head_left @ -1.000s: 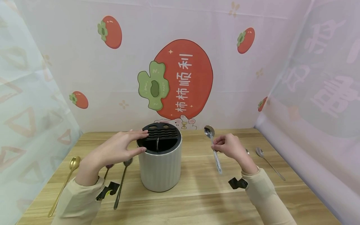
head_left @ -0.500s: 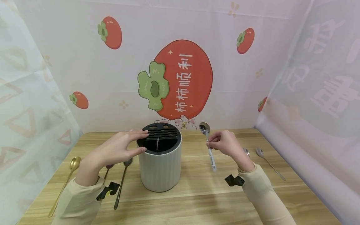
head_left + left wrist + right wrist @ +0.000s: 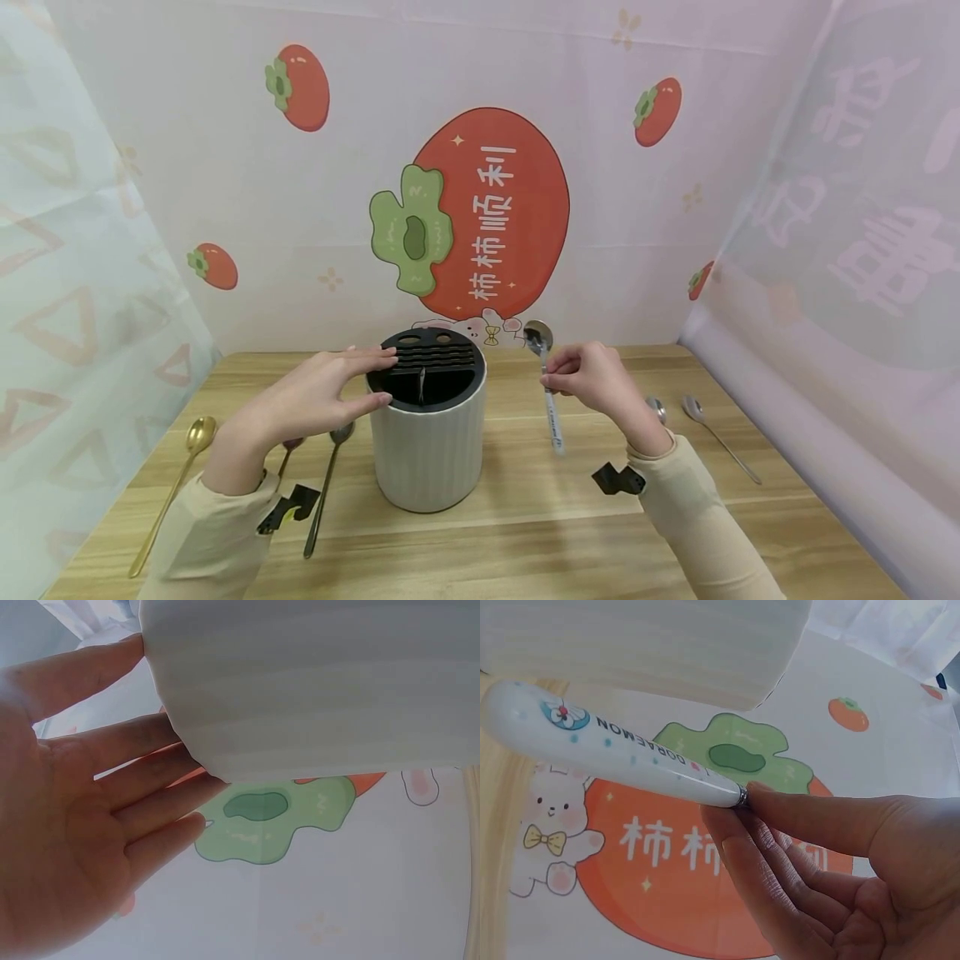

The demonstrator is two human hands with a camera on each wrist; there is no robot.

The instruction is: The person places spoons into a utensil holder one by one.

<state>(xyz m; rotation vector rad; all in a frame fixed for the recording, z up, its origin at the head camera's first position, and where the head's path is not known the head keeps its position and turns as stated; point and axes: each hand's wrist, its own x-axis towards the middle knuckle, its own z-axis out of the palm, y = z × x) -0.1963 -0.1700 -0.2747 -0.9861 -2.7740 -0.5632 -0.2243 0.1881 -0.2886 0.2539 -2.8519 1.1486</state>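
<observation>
In the head view a white ribbed utensil holder [image 3: 427,462] stands upright with a black slotted lid [image 3: 433,358]. My left hand [image 3: 309,393] rests its straight fingertips and thumb at the lid's left edge; the left wrist view shows them against the holder's wall [image 3: 315,697]. To the right of the holder, my right hand [image 3: 594,379] pinches a spoon [image 3: 552,417] between thumb and fingers, near where the metal neck meets the handle. The spoon is tilted, its steel bowl up. Its white handle [image 3: 630,754] carries blue dots and the word DORAEMON.
On the wooden table [image 3: 495,554], a gold spoon [image 3: 171,500] lies at the left. A dark spoon [image 3: 324,492] and a partly hidden purplish one [image 3: 291,444] lie beside my left wrist. At the right lie a silver spoon [image 3: 723,439] and another spoon's bowl [image 3: 657,408].
My right hand has moved left and slightly up with the spoon, closer to the holder. My left hand stays at the lid's edge.
</observation>
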